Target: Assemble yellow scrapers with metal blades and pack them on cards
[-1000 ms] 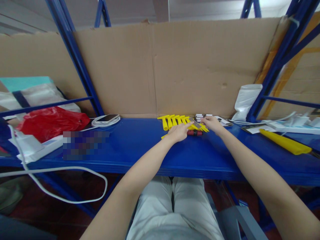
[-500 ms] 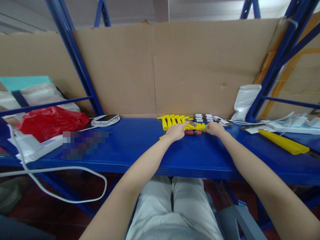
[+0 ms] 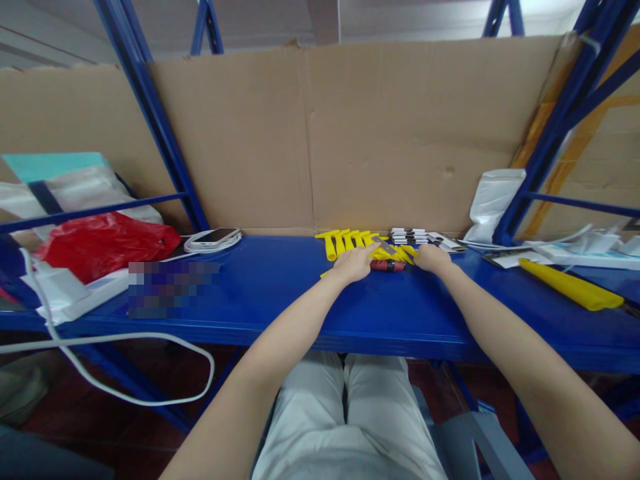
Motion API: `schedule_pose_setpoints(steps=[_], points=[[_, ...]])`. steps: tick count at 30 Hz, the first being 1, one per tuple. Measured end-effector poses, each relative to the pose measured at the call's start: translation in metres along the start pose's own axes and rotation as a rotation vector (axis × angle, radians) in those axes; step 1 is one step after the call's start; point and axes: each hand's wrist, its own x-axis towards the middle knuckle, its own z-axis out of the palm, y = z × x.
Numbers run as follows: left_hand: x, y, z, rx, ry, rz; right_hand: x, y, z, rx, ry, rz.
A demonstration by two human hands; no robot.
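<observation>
My left hand (image 3: pixel 353 265) is closed over the yellow pieces, index finger stretched to the right. A yellow end (image 3: pixel 324 274) pokes out behind it and a flat grey part (image 3: pixel 384 246) shows ahead of it, seemingly one tool in its grip. With bent fingers, my right hand (image 3: pixel 433 259) pinches a small yellow piece (image 3: pixel 411 251) at the right end of the group. Between the hands lies a dark red, black-banded cylinder (image 3: pixel 389 265). Several yellow T-shaped pieces (image 3: pixel 343 241) stand in a row behind my left hand. My fingers hide part of the group.
Black-and-white packets (image 3: pixel 409 235) sit behind the hands on the blue shelf (image 3: pixel 280 287). Cardboard (image 3: pixel 380 133) walls the back. To the left are a phone (image 3: pixel 219 235) on a coiled cable and a red bag (image 3: pixel 110 243); a yellow sleeve-like object (image 3: pixel 570 285) lies right.
The small yellow piece at my right fingertips has shifted and stands out more from the others. Both hands stay nearly in place; the view has moved slightly.
</observation>
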Motion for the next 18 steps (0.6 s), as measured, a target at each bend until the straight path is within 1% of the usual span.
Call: schedule_pose_setpoints(steps=[2,5,9,13,14,16,18], points=[[0.000,0.000,0.000,-0.007,0.000,0.004,-0.001,0.001,-0.001,0.007,0.020,0.031],[0.000,0.000,-0.001,-0.015,0.000,0.004,-0.001,0.004,-0.003,0.072,0.140,0.062],[-0.001,0.001,-0.001,-0.014,-0.003,-0.006,0.002,0.010,-0.007,0.320,0.322,0.138],[-0.001,0.002,-0.003,-0.013,-0.008,-0.016,0.005,0.017,-0.010,0.603,0.436,0.240],[-0.002,0.002,-0.003,-0.015,-0.009,-0.016,0.006,0.018,-0.010,0.689,0.438,0.258],[-0.002,0.003,-0.004,-0.020,-0.010,-0.015,0.007,0.018,-0.008,0.906,0.396,0.299],[-0.002,0.003,-0.004,-0.025,-0.009,-0.014,0.008,0.017,-0.006,1.161,0.293,0.342]])
